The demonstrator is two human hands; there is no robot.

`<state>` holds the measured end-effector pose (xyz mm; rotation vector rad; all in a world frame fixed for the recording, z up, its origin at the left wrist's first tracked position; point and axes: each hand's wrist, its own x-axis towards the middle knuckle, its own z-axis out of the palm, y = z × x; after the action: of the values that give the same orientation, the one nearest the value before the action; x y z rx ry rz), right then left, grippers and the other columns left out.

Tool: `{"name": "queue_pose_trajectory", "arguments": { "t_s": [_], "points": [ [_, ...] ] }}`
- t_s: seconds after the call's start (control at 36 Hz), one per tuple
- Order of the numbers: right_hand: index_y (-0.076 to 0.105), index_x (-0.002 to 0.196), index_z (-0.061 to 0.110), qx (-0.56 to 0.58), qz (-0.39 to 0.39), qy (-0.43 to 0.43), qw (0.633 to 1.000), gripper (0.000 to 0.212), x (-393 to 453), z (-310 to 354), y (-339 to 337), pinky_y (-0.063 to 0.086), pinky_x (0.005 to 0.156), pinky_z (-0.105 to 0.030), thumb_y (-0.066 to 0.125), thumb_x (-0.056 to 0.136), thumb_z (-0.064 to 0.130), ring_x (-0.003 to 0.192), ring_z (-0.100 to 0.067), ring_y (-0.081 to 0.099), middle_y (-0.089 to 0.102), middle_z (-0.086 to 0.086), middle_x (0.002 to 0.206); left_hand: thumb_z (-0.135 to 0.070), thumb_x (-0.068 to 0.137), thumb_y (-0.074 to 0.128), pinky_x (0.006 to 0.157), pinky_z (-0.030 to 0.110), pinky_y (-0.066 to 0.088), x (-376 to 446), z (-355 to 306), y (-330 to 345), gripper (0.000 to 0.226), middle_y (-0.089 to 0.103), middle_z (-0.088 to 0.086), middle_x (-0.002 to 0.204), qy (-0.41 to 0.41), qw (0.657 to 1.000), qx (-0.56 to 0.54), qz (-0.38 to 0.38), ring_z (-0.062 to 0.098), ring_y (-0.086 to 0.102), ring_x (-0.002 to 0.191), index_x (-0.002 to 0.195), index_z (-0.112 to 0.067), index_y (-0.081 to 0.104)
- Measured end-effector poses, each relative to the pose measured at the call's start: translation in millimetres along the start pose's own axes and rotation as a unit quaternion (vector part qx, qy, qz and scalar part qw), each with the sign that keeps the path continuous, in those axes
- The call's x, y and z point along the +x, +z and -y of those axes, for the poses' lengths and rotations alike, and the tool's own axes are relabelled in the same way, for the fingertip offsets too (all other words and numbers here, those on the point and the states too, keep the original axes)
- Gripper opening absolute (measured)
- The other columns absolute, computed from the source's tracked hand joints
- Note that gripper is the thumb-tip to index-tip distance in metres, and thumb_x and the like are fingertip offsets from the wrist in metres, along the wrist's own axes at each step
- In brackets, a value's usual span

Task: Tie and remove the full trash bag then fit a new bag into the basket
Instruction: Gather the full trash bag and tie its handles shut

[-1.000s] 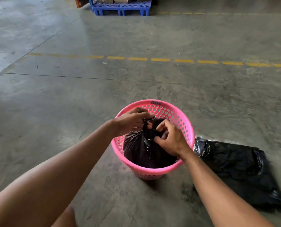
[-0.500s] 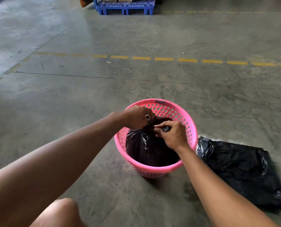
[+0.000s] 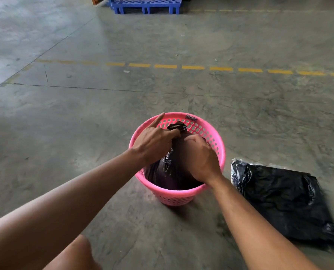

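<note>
A pink perforated basket [image 3: 219,151] stands on the concrete floor and holds a full black trash bag [image 3: 162,172]. The bag's gathered neck pokes up near the far rim. My left hand [image 3: 154,140] pinches the neck, with its index finger pointing out over the rim. My right hand [image 3: 200,158] grips the twisted plastic just below, and hides much of the bag's top. A flat folded black bag [image 3: 283,201] lies on the floor right of the basket.
A blue plastic pallet [image 3: 145,4] stands far back at the top. A dashed yellow line [image 3: 193,67] crosses the floor beyond the basket. My knee [image 3: 74,256] shows at the bottom edge, left of centre.
Both hands kept working the bag's neck. My left hand shifted toward the far rim and stretched out its index finger; my right hand turned palm-down over the bag's top.
</note>
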<state>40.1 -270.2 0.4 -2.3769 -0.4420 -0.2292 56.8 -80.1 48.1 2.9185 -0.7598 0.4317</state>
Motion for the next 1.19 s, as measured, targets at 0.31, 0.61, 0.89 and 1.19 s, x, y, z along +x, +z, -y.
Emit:
{"name": "queue_pose_trajectory", "arguments": {
  "t_s": [0.31, 0.61, 0.89, 1.19],
  "points": [
    [0.049, 0.091, 0.028, 0.003, 0.165, 0.054, 0.985, 0.01, 3, -5, 5, 0.053, 0.074, -0.042, 0.06, 0.091, 0.028, 0.083, -0.027, 0.068, 0.072, -0.001, 0.083, -0.014, 0.088, 0.055, 0.099, 0.048, 0.052, -15, 1, 7, 0.036, 0.073, 0.014, 0.086, -0.122, 0.984, -0.005, 0.13, 0.04, 0.067, 0.109, 0.121, -0.025, 0.062],
    [0.053, 0.089, 0.027, 0.037, 0.137, 0.084, 0.986, 0.009, 4, -4, 10, 0.054, 0.075, -0.041, 0.06, 0.088, 0.031, 0.08, -0.022, 0.069, 0.072, 0.005, 0.079, -0.028, 0.078, 0.068, 0.097, 0.035, 0.029, -6, 9, 13, 0.019, 0.077, -0.011, 0.084, -0.211, 0.976, -0.003, 0.058, 0.019, 0.067, 0.086, 0.092, -0.039, 0.076],
    [0.063, 0.08, 0.026, 0.073, 0.071, 0.111, 0.989, 0.003, 3, -7, 13, 0.058, 0.076, -0.039, 0.065, 0.082, 0.029, 0.07, -0.006, 0.071, 0.072, 0.012, 0.068, -0.041, 0.073, 0.08, 0.084, 0.035, 0.053, -25, 22, 19, 0.01, 0.076, -0.015, 0.081, -0.263, 0.955, -0.13, 0.049, 0.014, 0.068, 0.091, 0.081, -0.036, 0.077],
    [0.068, 0.082, 0.021, -0.051, 0.053, 0.13, 0.989, 0.004, 18, -11, 0, 0.054, 0.074, -0.033, 0.07, 0.085, 0.023, 0.08, -0.026, 0.071, 0.076, -0.002, 0.079, -0.023, 0.08, 0.076, 0.072, 0.034, 0.058, -45, 41, 14, 0.011, 0.078, -0.008, 0.081, -0.215, 0.964, -0.148, 0.058, 0.015, 0.07, 0.071, 0.087, -0.03, 0.082]
  ]
}}
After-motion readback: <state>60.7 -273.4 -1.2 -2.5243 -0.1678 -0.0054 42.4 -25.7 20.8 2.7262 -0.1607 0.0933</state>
